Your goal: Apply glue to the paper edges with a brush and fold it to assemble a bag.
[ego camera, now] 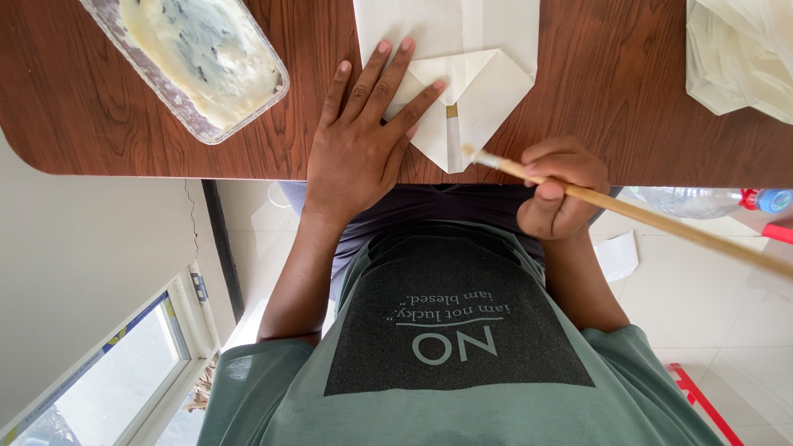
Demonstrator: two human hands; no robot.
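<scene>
A white folded sheet of paper (pixel 483 78) lies on the brown wooden table (pixel 124 124), its pointed flap toward the near edge. My left hand (pixel 359 140) rests flat on the table, palm down, with the fingertips spread over the paper's left side. My right hand (pixel 555 186) hovers at the table's near edge, closed around a long wooden-handled brush (pixel 628 213). The brush's pale tip touches the paper near the point of the flap.
A clear plastic tray (pixel 178 103) holding whitish paste sits at the table's far left. Crumpled translucent plastic (pixel 739 58) lies at the far right. Below the table, a plastic bottle (pixel 694 201) with a blue cap and a red object (pixel 702 400) lie on the tiled floor.
</scene>
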